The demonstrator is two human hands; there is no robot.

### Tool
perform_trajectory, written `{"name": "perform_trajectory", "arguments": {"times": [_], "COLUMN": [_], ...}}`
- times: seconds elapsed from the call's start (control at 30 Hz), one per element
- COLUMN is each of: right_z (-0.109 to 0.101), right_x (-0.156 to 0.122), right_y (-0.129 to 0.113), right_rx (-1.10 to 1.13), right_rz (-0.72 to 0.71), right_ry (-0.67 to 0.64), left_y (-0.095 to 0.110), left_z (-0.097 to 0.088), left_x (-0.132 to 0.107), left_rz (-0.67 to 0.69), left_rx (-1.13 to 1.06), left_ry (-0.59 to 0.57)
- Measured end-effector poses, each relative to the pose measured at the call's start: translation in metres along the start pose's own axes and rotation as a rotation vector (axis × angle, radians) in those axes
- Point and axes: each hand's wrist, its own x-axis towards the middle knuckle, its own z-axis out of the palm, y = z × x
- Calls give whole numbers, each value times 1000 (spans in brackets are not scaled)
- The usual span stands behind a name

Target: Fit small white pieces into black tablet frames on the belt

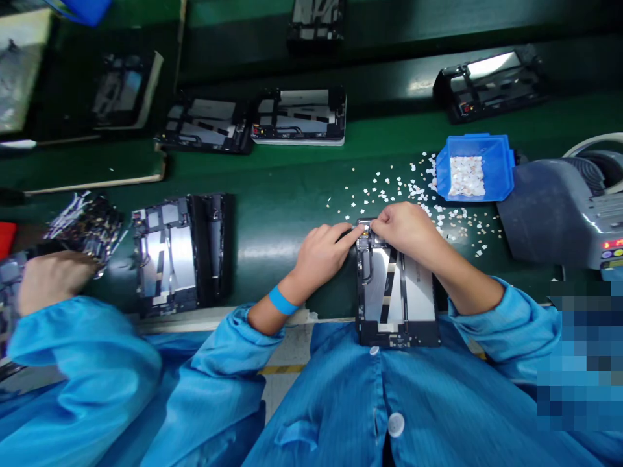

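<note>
A black tablet frame (396, 295) with silver plates and flat cables lies lengthwise in front of me, its near end against my blue coat. My left hand (324, 250) rests beside the frame's far left corner, fingers curled, forefinger pressing at the corner. My right hand (403, 227) is closed in a pinch over the same far end, on something too small to make out. A blue wristband (282, 301) sits on my left wrist.
A blue bin (474, 167) of small white pieces stands far right, with several white scraps (389, 188) strewn on the green belt (282, 207). More frames (180, 250) (299, 117) lie around. A grey machine (559, 214) stands at right. A co-worker's hand (51, 279) and blue sleeve are at left.
</note>
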Motion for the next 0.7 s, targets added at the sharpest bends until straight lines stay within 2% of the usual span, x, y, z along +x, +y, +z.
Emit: {"name": "perform_trajectory", "arguments": {"times": [0.2, 0.37, 0.43, 0.53, 0.63, 0.7], "right_z": [2, 1, 4, 15, 29, 34], "right_x": [4, -5, -13, -26, -35, -38], "right_y": [-3, 6, 14, 30, 43, 48], "right_rx": [-16, 42, 85, 74, -70, -179], "right_rz": [34, -30, -98, -319, -534, -593], "right_ry": [-23, 7, 46, 116, 127, 131], "left_y": [-2, 0, -2, -11, -24, -29], "left_z": [-4, -18, -23, -28, -27, -26], "left_x": [4, 14, 19, 25, 29, 31], "left_rz": [44, 101, 123, 137, 120, 106], "left_rx": [45, 22, 16, -27, -173, -297], "left_ry": [-18, -59, -97, -147, -188, -206]}}
